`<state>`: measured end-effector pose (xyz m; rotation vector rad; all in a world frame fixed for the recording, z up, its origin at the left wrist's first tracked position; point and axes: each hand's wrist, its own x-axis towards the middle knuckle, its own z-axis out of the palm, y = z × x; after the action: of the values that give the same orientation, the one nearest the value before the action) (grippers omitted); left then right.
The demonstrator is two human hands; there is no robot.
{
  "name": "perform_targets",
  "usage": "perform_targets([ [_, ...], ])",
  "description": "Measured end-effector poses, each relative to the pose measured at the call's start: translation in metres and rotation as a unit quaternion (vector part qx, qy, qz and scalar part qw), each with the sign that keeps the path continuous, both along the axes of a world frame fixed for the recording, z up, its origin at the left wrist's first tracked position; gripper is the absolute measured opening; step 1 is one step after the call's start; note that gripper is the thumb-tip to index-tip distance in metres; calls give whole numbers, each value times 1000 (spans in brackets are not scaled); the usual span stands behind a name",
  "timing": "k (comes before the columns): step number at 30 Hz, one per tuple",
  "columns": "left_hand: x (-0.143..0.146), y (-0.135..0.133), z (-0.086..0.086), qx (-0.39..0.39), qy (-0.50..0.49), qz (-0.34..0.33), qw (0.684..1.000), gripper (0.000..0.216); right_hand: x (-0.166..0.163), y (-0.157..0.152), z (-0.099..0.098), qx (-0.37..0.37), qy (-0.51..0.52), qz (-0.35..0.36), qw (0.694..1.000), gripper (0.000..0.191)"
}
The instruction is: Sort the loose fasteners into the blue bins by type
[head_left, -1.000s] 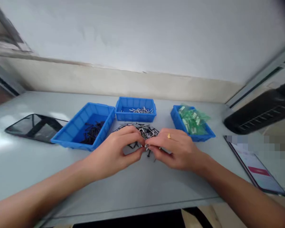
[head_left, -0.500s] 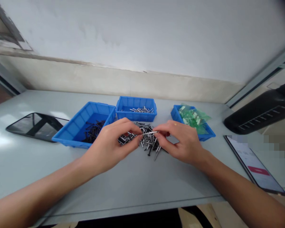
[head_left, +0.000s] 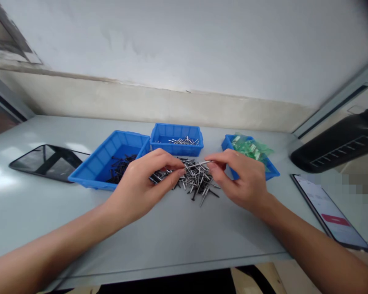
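Pin (head_left: pixel 198 164), slim and silvery, spans my grip in the head view: left hand (head_left: pixel 145 179) and right hand (head_left: pixel 245 179) pinch opposite ends, its long axis crosswise above the loose pile (head_left: pixel 199 179), neither hand nearer. Print on the phone (head_left: pixel 333 210) is too blurred for me to read.

A second ago the fingertips of the left hand (head_left: pixel 150 181) and right hand (head_left: pixel 245 179) nearly met, with only a small bit of metal showing between them. Now they have drawn apart, the gap wider than half a second ago, and a silver pin (head_left: pixel 198 164) spans it. The pin, almost level half a second ago, now slants up toward the right hand. More of the pile (head_left: pixel 199 179) shows between and below the hands.
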<state>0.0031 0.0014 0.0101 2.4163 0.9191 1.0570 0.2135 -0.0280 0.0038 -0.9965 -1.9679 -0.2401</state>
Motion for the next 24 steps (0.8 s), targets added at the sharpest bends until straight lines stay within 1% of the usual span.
perform_targets([
  [2,-1,-1,1,9,-5,5,1000,3,1,1,0,-25,-19,8,999,10],
  [4,-2,-1,1,24,-11,10,1000,3,2,2,-3,-68,-61,34,995,11],
  [6,-2,-2,1,41,-13,1,999,3,1,2,-6,-107,-107,63,987,12],
  [10,-3,-5,0,70,-9,-55,996,8,-4,0,-10,-170,-161,93,968,17],
  [14,-2,-6,-2,72,8,-91,993,11,-6,-1,-10,-220,-175,92,955,17],
  [16,-2,-6,-2,69,17,-101,992,11,-6,-1,-9,-223,-179,89,954,18],
  [18,-3,-6,-1,70,19,-97,993,10,-6,-1,-9,-212,-177,88,957,19],
  [24,-4,-4,3,64,11,-51,997,9,-1,1,-7,-168,-135,81,973,17],
])
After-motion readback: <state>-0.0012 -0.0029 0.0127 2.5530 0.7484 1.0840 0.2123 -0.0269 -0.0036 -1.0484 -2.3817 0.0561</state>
